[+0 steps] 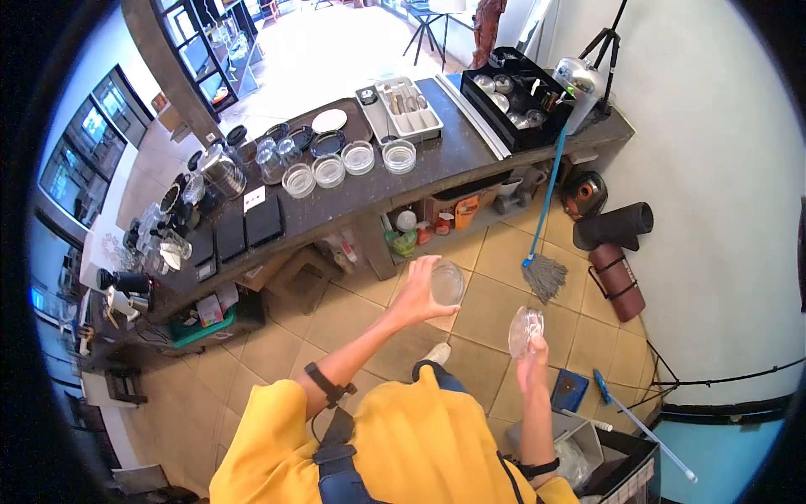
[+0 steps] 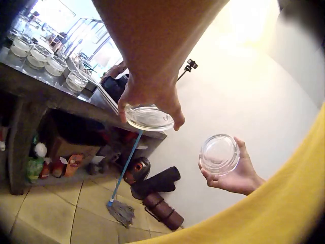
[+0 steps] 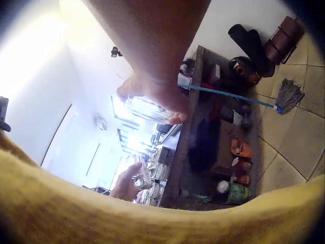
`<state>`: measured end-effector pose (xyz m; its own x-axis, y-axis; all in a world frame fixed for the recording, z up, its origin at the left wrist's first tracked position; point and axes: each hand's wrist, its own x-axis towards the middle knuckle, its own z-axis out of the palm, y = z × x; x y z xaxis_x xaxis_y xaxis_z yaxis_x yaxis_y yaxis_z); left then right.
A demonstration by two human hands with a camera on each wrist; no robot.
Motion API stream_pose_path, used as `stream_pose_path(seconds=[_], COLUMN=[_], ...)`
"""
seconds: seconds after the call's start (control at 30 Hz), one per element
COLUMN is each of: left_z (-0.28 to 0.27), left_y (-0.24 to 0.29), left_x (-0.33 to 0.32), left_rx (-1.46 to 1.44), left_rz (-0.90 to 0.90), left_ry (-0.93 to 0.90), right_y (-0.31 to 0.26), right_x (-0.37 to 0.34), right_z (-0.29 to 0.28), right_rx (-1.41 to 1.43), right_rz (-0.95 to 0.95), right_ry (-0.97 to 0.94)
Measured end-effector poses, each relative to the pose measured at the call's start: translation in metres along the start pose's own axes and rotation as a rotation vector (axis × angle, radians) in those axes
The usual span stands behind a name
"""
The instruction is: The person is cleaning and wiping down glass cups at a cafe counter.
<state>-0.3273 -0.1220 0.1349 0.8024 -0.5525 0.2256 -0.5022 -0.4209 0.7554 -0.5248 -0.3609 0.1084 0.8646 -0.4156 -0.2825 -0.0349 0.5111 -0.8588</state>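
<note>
My left hand (image 1: pixel 414 296) grips a round clear glass bowl (image 1: pixel 448 284) by its rim, thumb and fingers on opposite sides. In the left wrist view this bowl (image 2: pixel 150 119) hangs under the fingers, seen nearly edge-on. Farther right and lower, my right hand (image 1: pixel 532 359) holds a second clear glass bowl (image 1: pixel 521 331), tilted up on its side. The left wrist view shows the round face of that bowl (image 2: pixel 219 154), with fingers (image 2: pixel 240 147) curled at its edge. Both bowls are off the counter, in front of the body and apart from each other.
Several similar glass bowls (image 1: pixel 328 171) line the front of the dark counter (image 1: pixel 369 189). Behind them are a brown tray (image 1: pixel 357 126) and a cutlery tray (image 1: pixel 428 126). A black box (image 1: pixel 478 105) stands to the right. A mop (image 1: pixel 546 277) leans on the counter above the tiled floor.
</note>
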Motion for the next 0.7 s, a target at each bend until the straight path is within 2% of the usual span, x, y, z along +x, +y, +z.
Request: stream_pose_path(seconds=[0.1, 0.2, 0.4, 0.63, 0.7], left_z=[0.008, 0.013, 0.019, 0.037, 0.046], left_y=[-0.023, -0.034, -0.075, -0.140, -0.163], left_x=[0.067, 0.105, 0.207, 0.309, 0.331], left_rx=[0.039, 0.058, 0.143, 0.243, 0.249], left_rz=[0.019, -0.021, -0.055, -0.249, -0.282], left_ry=[0.040, 0.048, 0.064, 0.053, 0.089], right_y=[-0.018, -0.032, -0.072, -0.076, -0.085], right_x=[0.059, 0.109, 0.193, 0.306, 0.334], right_z=[0.008, 0.016, 0.062, 0.087, 0.110], right_rx=[0.004, -0.025, -0.152, -0.297, -0.390], right_rz=[0.042, 0.032, 0.097, 0.114, 0.144], right_ry=[-0.056, -0.080, -0.121, -0.179, -0.168])
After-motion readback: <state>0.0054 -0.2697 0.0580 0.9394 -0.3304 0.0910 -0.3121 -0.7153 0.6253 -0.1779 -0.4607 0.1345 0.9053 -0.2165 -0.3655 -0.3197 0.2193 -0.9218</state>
